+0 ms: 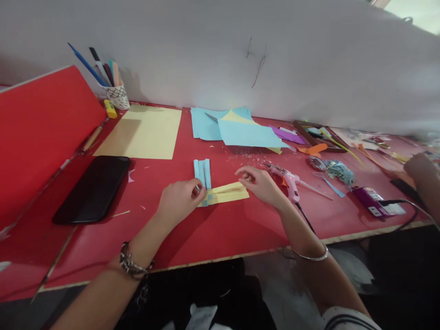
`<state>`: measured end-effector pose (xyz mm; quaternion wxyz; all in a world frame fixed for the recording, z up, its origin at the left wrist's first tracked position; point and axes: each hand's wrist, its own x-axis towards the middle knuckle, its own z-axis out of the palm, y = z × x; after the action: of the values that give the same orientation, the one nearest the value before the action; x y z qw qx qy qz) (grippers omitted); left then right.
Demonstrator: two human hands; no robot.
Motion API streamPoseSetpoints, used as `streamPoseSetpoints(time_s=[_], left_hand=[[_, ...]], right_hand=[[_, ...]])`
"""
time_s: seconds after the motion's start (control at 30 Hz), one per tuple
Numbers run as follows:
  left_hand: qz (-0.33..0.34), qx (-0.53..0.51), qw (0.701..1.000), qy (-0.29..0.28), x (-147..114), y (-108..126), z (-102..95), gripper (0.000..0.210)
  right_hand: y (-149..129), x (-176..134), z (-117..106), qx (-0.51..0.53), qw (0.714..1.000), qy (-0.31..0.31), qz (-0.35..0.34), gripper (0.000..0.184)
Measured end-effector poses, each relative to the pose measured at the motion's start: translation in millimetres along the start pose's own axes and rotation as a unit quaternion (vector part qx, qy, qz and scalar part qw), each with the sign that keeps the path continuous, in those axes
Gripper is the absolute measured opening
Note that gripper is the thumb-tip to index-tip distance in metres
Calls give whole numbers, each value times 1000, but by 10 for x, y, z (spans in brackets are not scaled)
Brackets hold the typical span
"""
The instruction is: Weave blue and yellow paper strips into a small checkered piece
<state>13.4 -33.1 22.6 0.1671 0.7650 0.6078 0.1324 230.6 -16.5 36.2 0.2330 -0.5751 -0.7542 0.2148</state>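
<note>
Blue paper strips [201,170] and yellow paper strips [228,193] cross in a small checkered weave on the red table. The blue ones point toward the wall; the yellow ones run off to the right. My left hand [180,200] is at the woven corner, its thumb and forefinger closed on the strips. Above the loose right end of the yellow strips hovers my right hand [263,183], its fingers loosely bent and apart with nothing held. Whether its fingertips graze the yellow paper is unclear. A pink glue gun [291,185] lies just right of this hand.
Left are a black phone [92,190], a yellow sheet [147,133] and a pen cup [117,95]. Blue sheets [247,133] lie near the wall. Rightward are a tangled bundle [338,172], a purple power strip [373,201] and another person's hand [424,169]. The table edge [220,263] is close.
</note>
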Motion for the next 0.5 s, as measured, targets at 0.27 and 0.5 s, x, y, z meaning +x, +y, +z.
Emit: streamPoseSetpoints(time_s=[0.27, 0.5], left_hand=[[-2, -14, 1000, -5, 6, 2, 5, 21], [-3, 1, 1000, -7, 7, 12, 13, 19]], right_hand=[[57, -68, -41, -19, 1000, -21, -11, 18], [81, -112, -14, -36, 999, -30, 2, 17]])
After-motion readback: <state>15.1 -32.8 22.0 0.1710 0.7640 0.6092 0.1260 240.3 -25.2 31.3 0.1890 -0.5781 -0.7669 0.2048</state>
